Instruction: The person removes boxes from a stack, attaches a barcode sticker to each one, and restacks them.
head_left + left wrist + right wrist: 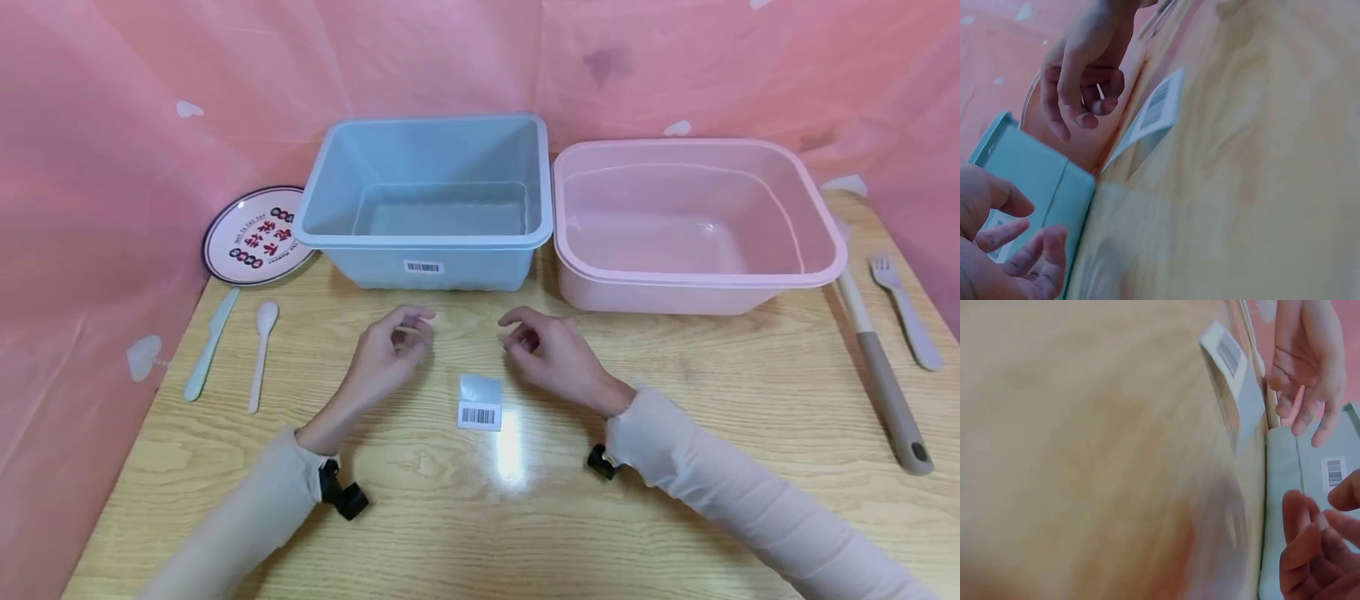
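Observation:
A small pale-blue and white barcode label (pixel 479 402) lies on the wooden table between the two hands; the left wrist view shows this label (pixel 1157 109) curved, partly lifted off the wood. My left hand (pixel 390 350) is left of and beyond it, fingers loosely bent, holding nothing. Across from it, my right hand (pixel 558 354) has its fingers loosely curled too, and no object is in it. Both hands are apart from each other and from the label. Just past them stands a blue plastic basin (pixel 435 268), with a barcode sticker on its front.
Right of the blue basin is a pink basin (pixel 675 296). A printed plate (pixel 225 242), a green knife (pixel 210 346) and a white spoon (pixel 260 358) lie at left. A long grey-handled utensil (pixel 888 392) and a fork (pixel 907 317) lie at right. Pink cloth (pixel 450 50) hangs behind.

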Motion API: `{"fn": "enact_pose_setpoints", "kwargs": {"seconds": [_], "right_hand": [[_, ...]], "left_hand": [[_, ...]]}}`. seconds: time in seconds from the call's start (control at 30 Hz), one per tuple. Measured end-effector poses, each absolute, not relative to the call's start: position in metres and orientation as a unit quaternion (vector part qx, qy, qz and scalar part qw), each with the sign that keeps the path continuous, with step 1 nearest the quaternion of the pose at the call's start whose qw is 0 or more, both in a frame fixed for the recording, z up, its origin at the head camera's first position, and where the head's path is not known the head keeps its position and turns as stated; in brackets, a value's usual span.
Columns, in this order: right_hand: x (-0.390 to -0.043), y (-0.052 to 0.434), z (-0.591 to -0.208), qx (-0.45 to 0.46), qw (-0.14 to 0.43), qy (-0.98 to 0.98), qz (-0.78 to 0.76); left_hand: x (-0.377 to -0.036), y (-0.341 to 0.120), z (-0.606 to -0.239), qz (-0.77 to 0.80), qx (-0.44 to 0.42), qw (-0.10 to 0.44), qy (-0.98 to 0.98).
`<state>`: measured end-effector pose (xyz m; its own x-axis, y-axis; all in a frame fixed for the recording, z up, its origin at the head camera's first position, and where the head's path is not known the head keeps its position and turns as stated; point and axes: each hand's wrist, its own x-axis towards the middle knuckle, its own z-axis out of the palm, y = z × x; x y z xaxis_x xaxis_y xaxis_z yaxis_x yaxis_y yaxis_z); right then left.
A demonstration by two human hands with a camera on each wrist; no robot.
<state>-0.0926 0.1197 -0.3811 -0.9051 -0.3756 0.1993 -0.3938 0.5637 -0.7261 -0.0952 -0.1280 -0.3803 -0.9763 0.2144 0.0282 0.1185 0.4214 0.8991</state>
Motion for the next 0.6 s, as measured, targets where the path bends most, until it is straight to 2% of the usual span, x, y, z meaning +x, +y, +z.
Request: {"fn": "enact_pose_setpoints", "kwargs": {"seconds": [0.33,0.6], "right_hand": [[-0.047,0.124,-0.386,0.134,-0.029,-0.888,0.439],[-0.026,0.110,-0.393,0.092,-0.065,-0.876,0.468]], "left_hand": [[-0.042,-0.123,-0.377,0.524,0.143,0.151,0.826],[-0.024,-0.108,-0.387,0.512,0.153,0.159,0.830]]}}
